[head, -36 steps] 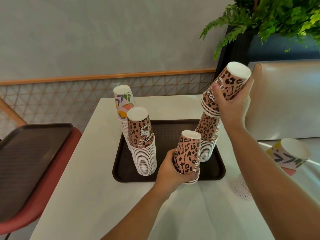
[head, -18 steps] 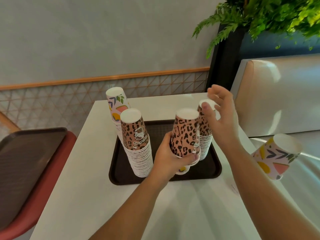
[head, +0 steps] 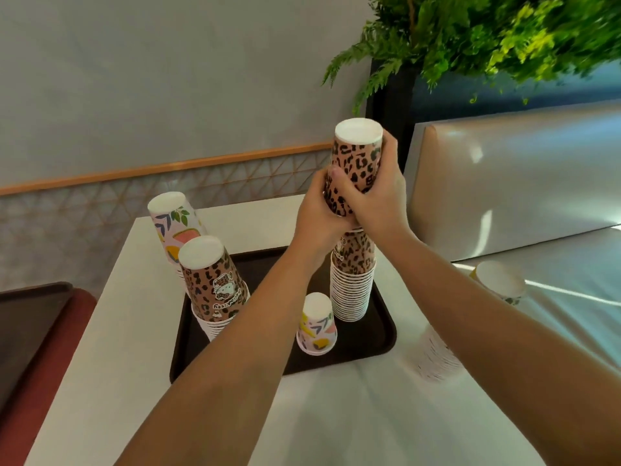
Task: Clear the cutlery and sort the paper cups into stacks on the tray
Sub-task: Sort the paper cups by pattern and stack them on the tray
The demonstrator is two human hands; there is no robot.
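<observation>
A dark brown tray (head: pixel 379 344) lies on the white table. My left hand (head: pixel 314 218) and my right hand (head: pixel 376 200) both grip a short bunch of upside-down leopard-print cups (head: pixel 358 159), held just above the tall leopard stack (head: pixel 353 284) at the tray's right side. Another leopard stack (head: pixel 213 284) stands at the tray's left. Behind it rises a floral-print stack (head: pixel 173 220). A small floral cup pile (head: pixel 316 326) sits alone on the tray's front, below my left forearm.
A leaning stack topped by a floral cup (head: pixel 500 284) stands off the tray at the right, partly behind my right arm. A second dark tray (head: pixel 27 327) rests on a red seat at the left. A padded bench back (head: pixel 504 179) and a fern (head: pixel 487 35) are at the right.
The left hand lifted the leopard cups off the small floral pile and raised them over the right stack. The right hand has closed around them too.
</observation>
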